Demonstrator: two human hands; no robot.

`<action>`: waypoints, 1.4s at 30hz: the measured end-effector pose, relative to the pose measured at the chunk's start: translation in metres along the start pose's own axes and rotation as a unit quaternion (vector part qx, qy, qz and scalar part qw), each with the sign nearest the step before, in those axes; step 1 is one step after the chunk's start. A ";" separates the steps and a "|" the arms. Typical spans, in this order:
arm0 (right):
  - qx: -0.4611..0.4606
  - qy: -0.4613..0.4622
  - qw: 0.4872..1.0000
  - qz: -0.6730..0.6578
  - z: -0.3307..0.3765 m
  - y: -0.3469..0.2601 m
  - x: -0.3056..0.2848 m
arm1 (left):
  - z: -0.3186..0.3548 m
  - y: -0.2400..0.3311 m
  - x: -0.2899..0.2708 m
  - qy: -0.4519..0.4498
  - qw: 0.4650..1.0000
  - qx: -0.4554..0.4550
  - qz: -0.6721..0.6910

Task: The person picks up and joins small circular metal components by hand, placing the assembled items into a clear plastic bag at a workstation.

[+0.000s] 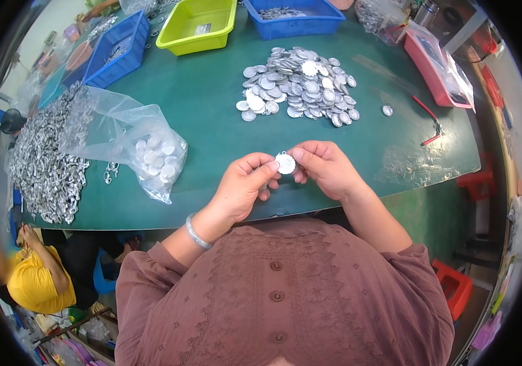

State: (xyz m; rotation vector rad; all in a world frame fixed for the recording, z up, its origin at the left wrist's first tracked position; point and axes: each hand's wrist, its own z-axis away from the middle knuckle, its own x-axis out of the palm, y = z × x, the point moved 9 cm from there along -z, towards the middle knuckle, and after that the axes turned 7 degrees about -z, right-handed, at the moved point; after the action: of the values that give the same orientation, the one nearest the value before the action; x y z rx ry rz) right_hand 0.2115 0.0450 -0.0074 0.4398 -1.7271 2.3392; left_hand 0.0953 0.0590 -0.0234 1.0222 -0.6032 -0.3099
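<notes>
Pinching one round silver disc (285, 163) together, left hand (241, 186) and right hand (328, 168) hover over the green table (212, 110).

**A:** ok so what's actually being held here?

**B:** a small round silver disc (285, 163), looks like a little metal medallion with a tiny loop sticking up on its top edge. It's sitting pinched between both hands, flat face turning up toward the camera.

**A:** lying on the table or up in the air?

**B:** it's hovering above the near edge of the green table, not touching it. It's looking shiny and pale, same kind as the heap of discs (300, 82) lying further back.
</notes>
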 end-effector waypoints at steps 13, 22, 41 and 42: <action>-0.063 -0.009 0.993 0.100 -0.008 0.005 0.011 | 0.001 -0.007 0.005 -0.040 0.993 -0.028 0.111; -0.189 -0.025 0.967 0.171 -0.003 -0.012 0.022 | 0.000 -0.019 0.003 -0.047 0.989 -0.047 0.132; -0.052 -0.009 0.996 0.076 -0.005 -0.006 0.011 | 0.006 -0.009 -0.012 0.000 0.994 0.002 0.112; -0.051 -0.009 0.996 0.077 -0.005 -0.006 0.011 | 0.006 -0.009 -0.013 -0.001 0.994 0.003 0.113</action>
State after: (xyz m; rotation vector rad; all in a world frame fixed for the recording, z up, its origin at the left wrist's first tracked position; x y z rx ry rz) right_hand 0.2025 0.0510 0.0003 0.3232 -1.9424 2.3404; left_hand 0.0819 0.0564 -0.0332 0.9499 -0.7150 -0.1091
